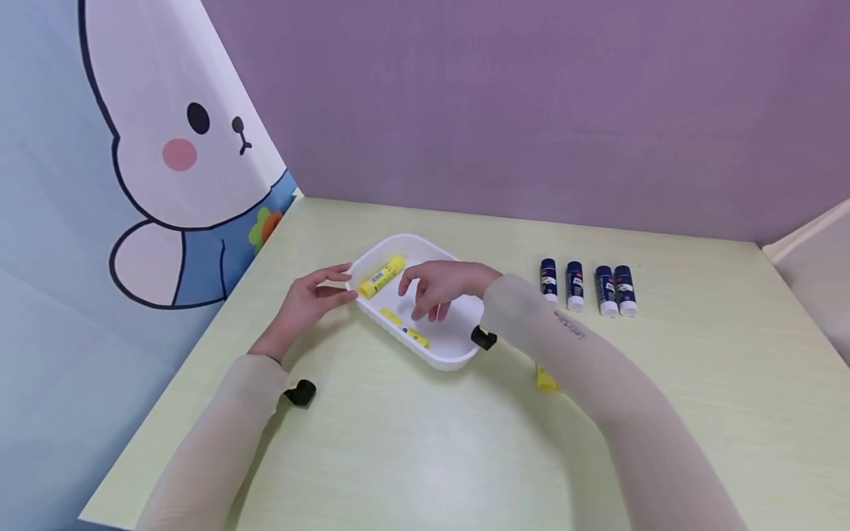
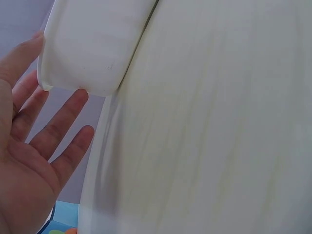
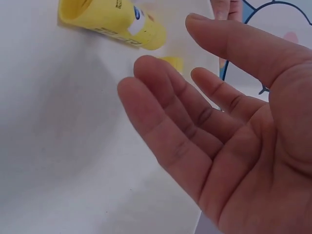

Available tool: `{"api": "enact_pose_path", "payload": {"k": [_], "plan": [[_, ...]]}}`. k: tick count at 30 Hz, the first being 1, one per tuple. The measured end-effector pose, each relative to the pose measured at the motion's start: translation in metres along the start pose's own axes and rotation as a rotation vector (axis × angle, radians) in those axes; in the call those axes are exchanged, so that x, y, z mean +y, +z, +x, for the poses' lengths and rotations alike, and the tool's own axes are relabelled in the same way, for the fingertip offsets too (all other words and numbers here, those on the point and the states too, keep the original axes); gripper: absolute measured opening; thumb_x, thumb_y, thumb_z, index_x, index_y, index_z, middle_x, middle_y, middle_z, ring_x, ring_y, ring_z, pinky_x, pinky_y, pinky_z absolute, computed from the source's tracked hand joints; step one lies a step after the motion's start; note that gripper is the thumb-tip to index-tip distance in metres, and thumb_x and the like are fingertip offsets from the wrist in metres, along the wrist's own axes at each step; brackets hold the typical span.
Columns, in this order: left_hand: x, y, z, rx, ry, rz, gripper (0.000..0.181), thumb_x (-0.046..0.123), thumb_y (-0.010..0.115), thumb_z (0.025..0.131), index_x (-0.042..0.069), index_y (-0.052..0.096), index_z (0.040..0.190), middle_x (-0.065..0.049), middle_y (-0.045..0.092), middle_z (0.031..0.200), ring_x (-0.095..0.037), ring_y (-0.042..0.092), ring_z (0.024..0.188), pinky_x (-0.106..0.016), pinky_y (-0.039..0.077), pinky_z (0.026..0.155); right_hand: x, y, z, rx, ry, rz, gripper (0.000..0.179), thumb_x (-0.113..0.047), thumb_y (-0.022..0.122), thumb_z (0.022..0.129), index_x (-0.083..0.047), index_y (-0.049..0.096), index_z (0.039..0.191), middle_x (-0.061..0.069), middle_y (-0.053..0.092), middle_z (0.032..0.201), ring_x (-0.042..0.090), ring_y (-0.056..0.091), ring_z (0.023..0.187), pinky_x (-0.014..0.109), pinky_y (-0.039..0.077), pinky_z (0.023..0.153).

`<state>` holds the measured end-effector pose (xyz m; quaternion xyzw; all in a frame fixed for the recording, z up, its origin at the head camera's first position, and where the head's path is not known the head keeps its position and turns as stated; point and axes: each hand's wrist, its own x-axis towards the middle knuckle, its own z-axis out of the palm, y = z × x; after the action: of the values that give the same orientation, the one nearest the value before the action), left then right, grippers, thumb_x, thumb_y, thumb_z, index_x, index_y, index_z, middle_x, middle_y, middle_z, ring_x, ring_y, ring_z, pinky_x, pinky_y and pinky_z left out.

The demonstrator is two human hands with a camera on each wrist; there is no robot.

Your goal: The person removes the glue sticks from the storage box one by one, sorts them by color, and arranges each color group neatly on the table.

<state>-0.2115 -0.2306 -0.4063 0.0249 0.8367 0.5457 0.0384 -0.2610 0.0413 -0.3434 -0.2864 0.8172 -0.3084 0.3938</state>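
A white tray (image 1: 458, 359) lies on the table with two yellow glue sticks in it. One yellow glue stick (image 1: 382, 276) rests by the tray's left end; the other glue stick (image 1: 417, 338) lies along the near wall, partly hidden by it. My left hand (image 1: 312, 299) holds the tray's left corner, thumb on one side and fingertips against the end, as the left wrist view shows. Above the tray's inside hovers my right hand (image 1: 441, 284), fingers loosely bent, holding nothing. In the right wrist view, a yellow glue stick (image 3: 114, 22) lies beyond the fingertips.
Several dark blue glue sticks with white ends, such as this blue glue stick (image 1: 575, 285), stand in a row right of the tray. Another yellow object (image 1: 547, 379) is partly covered by my right forearm. A purple partition (image 1: 498, 110) rises behind the table.
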Motion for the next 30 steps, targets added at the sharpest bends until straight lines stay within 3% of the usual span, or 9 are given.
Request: {"api": "enact_pose_path", "payload": {"k": [14, 24, 30], "plan": [[-0.005, -0.003, 0.001, -0.011, 0.029, 0.005, 0.044, 0.029, 0.077, 0.089, 0.008, 0.064, 0.124, 0.001, 0.046, 0.152, -0.029, 0.065, 0.113, -0.023, 0.054, 0.088, -0.001, 0.004, 0.030, 0.014, 0.057, -0.052, 0.048, -0.016, 0.075, 0.090, -0.011, 0.052, 0.131, 0.012, 0.066, 0.103, 0.022, 0.066, 0.077, 0.032, 0.060, 0.073], [-0.004, -0.002, 0.001, -0.014, 0.024, -0.005, 0.041, 0.028, 0.076, 0.090, 0.008, 0.065, 0.124, 0.000, 0.046, 0.152, -0.030, 0.064, 0.114, -0.025, 0.054, 0.089, 0.009, 0.014, 0.043, -0.038, 0.044, -0.015, 0.041, -0.019, 0.074, 0.090, -0.011, 0.053, 0.125, 0.010, 0.065, 0.085, 0.020, 0.064, 0.067, 0.030, 0.059, 0.069], [-0.005, -0.003, 0.001, -0.011, 0.031, -0.004, 0.042, 0.028, 0.076, 0.089, 0.007, 0.064, 0.124, 0.000, 0.046, 0.152, -0.030, 0.064, 0.113, -0.026, 0.054, 0.089, 0.006, 0.018, 0.048, -0.046, 0.021, -0.041, 0.041, -0.019, 0.070, 0.092, -0.013, 0.052, 0.129, 0.009, 0.062, 0.088, 0.020, 0.063, 0.067, 0.031, 0.059, 0.066]]}}
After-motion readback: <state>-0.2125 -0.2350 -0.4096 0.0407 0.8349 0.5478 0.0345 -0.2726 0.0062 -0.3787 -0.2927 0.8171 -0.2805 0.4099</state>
